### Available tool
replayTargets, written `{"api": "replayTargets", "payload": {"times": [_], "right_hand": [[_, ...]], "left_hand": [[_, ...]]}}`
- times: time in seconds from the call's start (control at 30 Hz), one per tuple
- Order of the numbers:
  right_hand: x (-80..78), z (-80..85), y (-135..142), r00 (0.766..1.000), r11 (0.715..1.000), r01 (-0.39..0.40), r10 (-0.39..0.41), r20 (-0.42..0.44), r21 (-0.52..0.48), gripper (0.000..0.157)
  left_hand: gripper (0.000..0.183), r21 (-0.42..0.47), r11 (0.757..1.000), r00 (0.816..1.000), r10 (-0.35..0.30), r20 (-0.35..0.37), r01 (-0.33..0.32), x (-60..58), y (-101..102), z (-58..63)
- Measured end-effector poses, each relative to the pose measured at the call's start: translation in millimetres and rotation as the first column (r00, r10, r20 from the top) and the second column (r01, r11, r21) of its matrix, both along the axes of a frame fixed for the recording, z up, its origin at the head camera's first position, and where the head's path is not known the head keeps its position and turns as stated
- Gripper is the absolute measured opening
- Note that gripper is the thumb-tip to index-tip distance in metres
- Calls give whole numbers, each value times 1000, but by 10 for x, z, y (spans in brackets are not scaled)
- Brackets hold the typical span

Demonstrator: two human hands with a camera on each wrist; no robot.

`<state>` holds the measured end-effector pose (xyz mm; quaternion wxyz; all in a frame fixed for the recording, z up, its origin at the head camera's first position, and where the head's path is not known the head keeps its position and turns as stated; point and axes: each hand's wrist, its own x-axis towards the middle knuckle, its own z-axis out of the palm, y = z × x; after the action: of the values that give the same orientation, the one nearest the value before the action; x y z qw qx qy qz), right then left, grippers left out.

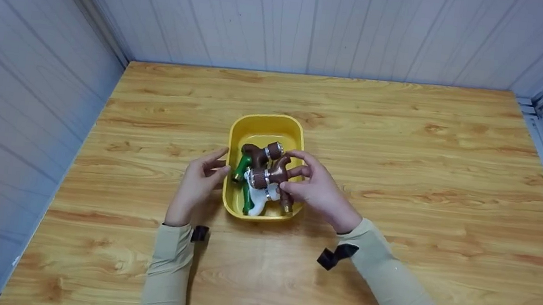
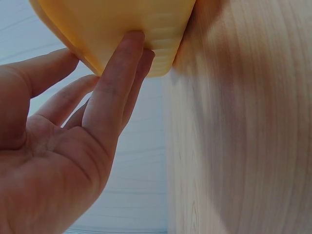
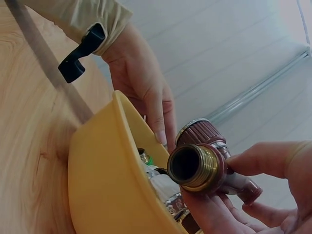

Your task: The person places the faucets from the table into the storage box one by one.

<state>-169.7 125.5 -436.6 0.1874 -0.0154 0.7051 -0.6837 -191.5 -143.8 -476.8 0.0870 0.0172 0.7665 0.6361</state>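
My right hand (image 1: 316, 186) pinches a brown plastic tap (image 1: 276, 175) between thumb and fingers, over the right side of a yellow bin (image 1: 269, 117). In the right wrist view this tap (image 3: 214, 173) shows its brass threaded end and ribbed knob, held at the bin's rim. Inside the bin lie another brown tap (image 1: 256, 157), green tap parts (image 1: 243, 165) and a white tap (image 1: 258, 204), partly covered by the held one. My left hand (image 1: 194, 184) rests its extended fingers against the bin's left outer wall (image 2: 156, 29).
The bin stands on a wood-grain table (image 1: 406, 153). Pale panelled walls (image 1: 288, 20) border the table at the back, left and right. Black straps (image 1: 333, 257) hang from the cuffs of both beige sleeves (image 1: 390, 281).
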Motion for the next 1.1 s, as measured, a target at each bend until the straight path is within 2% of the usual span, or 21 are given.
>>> {"api": "replayTargets", "payload": {"times": [0.57, 0.73, 1.1], "right_hand": [[-30, -83, -67, 1000, 999, 14, -13, -18, 48, 68], [-52, -92, -91, 1000, 995, 9, -8, -20, 95, 69], [-68, -83, -134, 997, 983, -46, 57, -55, 177, 61]], "left_hand": [[49, 5, 1000, 1000, -11, -1, 11, -1, -3, -21], [49, 18, 1000, 1000, -11, 11, 11, 11, 1, -17], [48, 41, 999, 1000, 14, 11, -15, 12, 12, -10]]}}
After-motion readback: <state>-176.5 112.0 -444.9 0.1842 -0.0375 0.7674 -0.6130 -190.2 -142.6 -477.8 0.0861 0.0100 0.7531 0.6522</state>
